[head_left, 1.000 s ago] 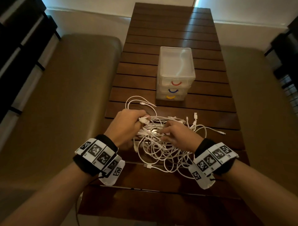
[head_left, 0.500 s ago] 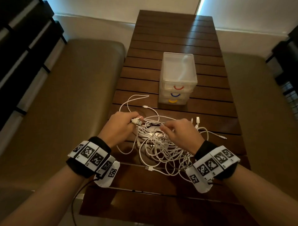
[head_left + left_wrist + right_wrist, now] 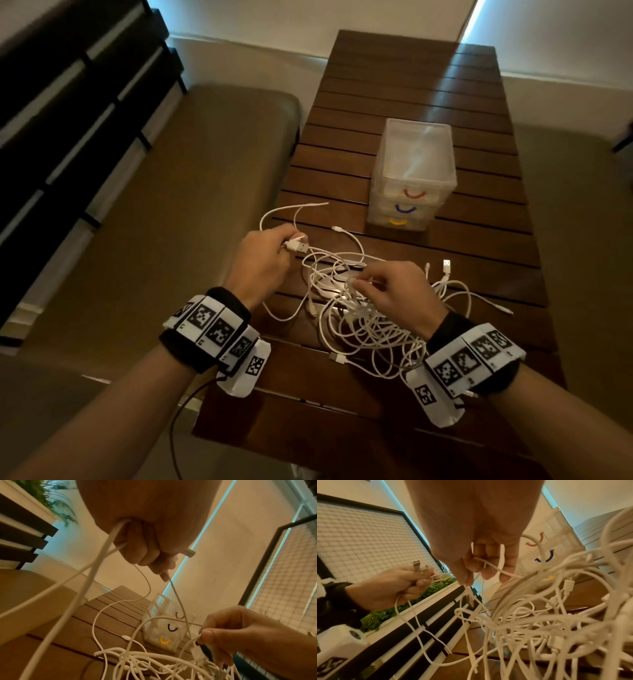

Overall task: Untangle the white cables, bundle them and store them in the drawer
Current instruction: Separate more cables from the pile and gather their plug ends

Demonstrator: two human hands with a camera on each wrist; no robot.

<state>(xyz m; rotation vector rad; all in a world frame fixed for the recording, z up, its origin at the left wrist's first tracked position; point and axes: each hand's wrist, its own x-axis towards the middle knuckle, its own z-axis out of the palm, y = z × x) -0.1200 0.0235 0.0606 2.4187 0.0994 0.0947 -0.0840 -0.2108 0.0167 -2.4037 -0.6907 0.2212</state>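
A tangle of white cables lies on the slatted wooden table, between my two hands. My left hand grips a cable end with a USB plug sticking out past the thumb; the left wrist view shows cable strands running out of the fist. My right hand pinches strands at the top of the tangle, lifted a little off the table. The small clear drawer unit stands behind the cables, its red, blue and yellow handled drawers pushed in.
Loose cable ends and plugs trail to the right of the tangle. Padded benches flank the table on both sides. A dark slatted rack stands at far left. A wire mesh panel is off to the right.
My left hand has drawn the plug end leftward and away from the pile, stretching its cable out. The right hand stays on the tangle and has lifted some strands.
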